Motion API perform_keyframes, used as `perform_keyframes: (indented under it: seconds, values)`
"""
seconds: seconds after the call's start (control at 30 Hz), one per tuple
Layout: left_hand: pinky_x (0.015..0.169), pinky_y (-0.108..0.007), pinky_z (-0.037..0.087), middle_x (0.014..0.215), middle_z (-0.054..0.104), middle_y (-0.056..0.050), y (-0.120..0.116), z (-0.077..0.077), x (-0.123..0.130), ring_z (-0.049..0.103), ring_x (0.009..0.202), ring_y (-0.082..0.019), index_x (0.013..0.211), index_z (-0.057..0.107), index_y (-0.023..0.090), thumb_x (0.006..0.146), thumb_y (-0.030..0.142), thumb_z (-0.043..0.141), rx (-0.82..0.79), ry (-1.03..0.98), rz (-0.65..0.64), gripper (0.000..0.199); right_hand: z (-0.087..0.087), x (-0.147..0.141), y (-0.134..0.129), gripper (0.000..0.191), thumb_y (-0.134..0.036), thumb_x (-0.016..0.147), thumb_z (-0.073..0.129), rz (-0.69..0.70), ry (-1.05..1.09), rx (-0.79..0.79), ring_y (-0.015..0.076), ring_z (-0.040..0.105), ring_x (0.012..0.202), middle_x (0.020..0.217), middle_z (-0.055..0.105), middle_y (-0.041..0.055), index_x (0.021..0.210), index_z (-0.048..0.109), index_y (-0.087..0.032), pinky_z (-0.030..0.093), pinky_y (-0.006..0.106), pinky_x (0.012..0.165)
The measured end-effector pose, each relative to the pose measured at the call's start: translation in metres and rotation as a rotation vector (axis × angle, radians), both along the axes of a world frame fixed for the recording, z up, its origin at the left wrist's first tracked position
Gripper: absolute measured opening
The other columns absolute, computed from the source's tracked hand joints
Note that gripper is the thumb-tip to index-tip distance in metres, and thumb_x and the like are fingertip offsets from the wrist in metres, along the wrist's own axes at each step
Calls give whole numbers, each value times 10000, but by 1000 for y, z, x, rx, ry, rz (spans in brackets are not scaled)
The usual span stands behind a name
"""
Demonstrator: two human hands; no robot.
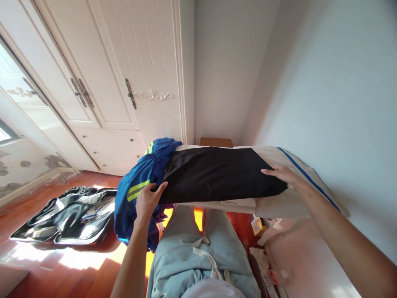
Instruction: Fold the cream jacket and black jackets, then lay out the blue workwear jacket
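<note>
A black garment point(214, 174) lies in a long flat fold across the surface in front of me; its exact kind cannot be told. My left hand point(150, 198) pinches its near left corner between thumb and fingers. At the other end, my right hand point(281, 174) grips the right edge, thumb on top and some fingers hidden. Blue clothing point(141, 176) with yellow and grey reflective bands is heaped against the garment's left end and hangs over the side. Beneath the black garment spreads a whitish cloth point(297, 198) with a blue stripe.
An open suitcase point(68, 217) with things in it lies on the reddish wooden floor point(102, 269) at left. White wardrobe doors point(118, 54) stand behind, and a pale wall point(347, 103) rises at right. A small yellow box point(257, 227) sits low beside my legs.
</note>
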State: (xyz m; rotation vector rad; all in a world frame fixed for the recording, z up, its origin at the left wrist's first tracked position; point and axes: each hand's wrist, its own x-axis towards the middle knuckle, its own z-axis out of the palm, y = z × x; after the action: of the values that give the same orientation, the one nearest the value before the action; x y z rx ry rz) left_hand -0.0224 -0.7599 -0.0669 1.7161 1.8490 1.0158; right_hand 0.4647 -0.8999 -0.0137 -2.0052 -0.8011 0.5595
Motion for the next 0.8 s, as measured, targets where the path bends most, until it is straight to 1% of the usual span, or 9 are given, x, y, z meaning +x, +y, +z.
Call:
perform_keyframes:
  seconds: [0.1,0.17,0.27,0.37,0.47,0.53,0.6,0.67,0.8]
  values:
    - [916,-496,428,896,686,-176,5,6,2,577,1066,-461,805,668,201,503,622,832,72,122,54,544,-4,4,4,264,-257,551,887,43,47,-11,303,691,838,792,757,100,744,734,-161,531,345,714]
    - [859,-451,445,823,677,-145,5,4,3,602,993,-433,727,638,219,495,568,849,46,127,31,469,-10,6,3,234,-220,540,875,-1,-30,43,277,677,766,712,733,70,701,712,-173,508,318,657]
    - [734,-366,437,725,657,-92,1,-4,4,627,831,-354,656,631,232,586,439,813,6,85,-25,284,-19,10,3,220,-251,557,850,-89,-156,98,244,650,699,611,668,23,633,653,-192,473,287,612]
    - [671,-345,400,683,648,-76,-2,-10,7,606,735,-313,670,672,239,706,363,702,87,49,-12,133,-26,15,4,235,-317,588,824,-87,-179,114,225,633,687,587,629,-4,630,627,-195,461,276,618]
    - [696,-349,406,719,678,-73,-3,-10,11,607,747,-297,717,708,243,750,321,631,201,-27,21,114,-30,21,5,260,-355,611,797,-71,-217,130,209,598,665,553,579,-18,601,587,-203,442,276,620]
    - [733,-346,419,751,694,-65,-2,-10,11,620,789,-287,736,722,238,744,316,630,226,-114,59,121,-33,26,4,296,-381,625,779,-66,-253,144,193,555,630,513,514,-34,567,543,-213,418,275,609]
    - [729,-328,430,730,684,-48,0,-12,9,622,782,-263,746,725,221,722,322,652,172,-271,92,127,-37,32,3,331,-386,626,770,-90,-229,155,180,508,605,480,442,-48,534,499,-221,393,275,601]
    - [665,-297,426,693,654,-29,3,-15,6,601,721,-225,759,723,201,690,340,680,60,-452,115,160,-40,37,1,340,-366,621,771,-132,-148,155,174,489,612,478,419,-53,516,481,-223,382,274,609]
    - [527,-253,373,618,573,-1,10,-17,2,516,581,-166,730,680,186,629,355,704,-277,-678,93,198,-42,41,0,302,-333,599,794,-175,-24,134,186,530,663,533,520,-32,537,522,-218,403,273,619]
